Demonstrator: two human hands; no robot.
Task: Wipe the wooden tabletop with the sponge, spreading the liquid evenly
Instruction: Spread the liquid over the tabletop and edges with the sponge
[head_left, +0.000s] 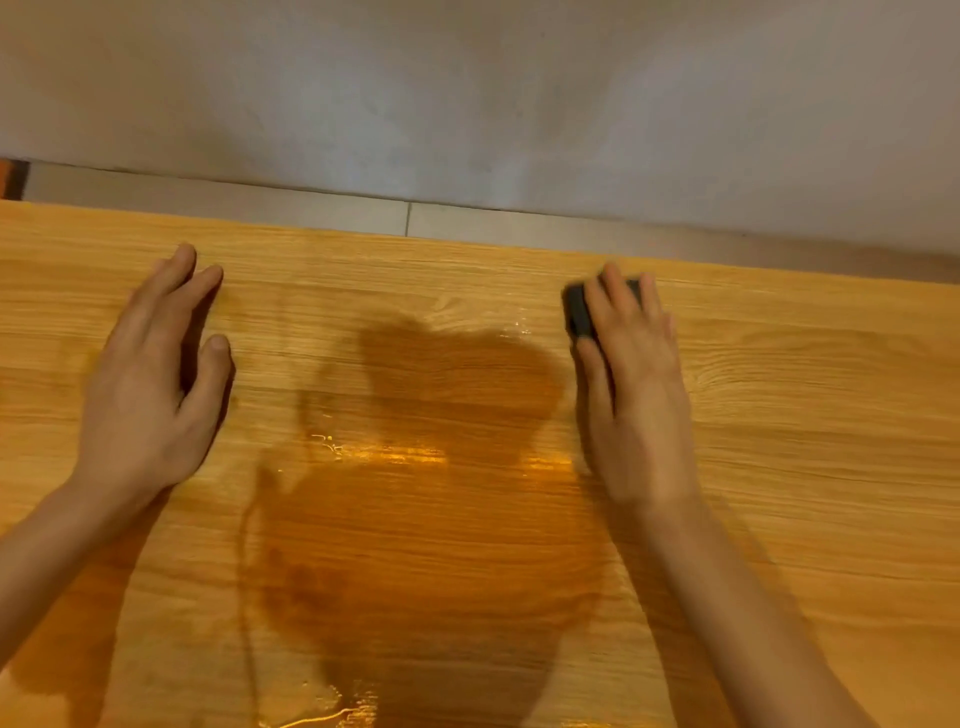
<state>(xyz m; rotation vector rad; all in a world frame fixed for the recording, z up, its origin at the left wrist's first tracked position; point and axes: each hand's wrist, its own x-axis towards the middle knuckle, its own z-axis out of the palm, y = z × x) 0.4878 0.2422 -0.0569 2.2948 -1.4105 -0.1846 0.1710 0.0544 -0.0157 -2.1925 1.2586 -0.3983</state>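
A light wooden tabletop fills the lower part of the view. A glossy film of liquid covers its middle, with bright glints and a dark shadow on it. My right hand presses flat on a dark grey sponge near the table's far edge, right of the wet patch; only the sponge's left side and far corner show past my fingers. My left hand lies palm down on the wood to the left of the wet patch, fingers spread, holding nothing.
The table's far edge runs across the view, with a strip of pale floor tiles and a grey wall behind it. Dry wood lies to the far right and far left of the hands.
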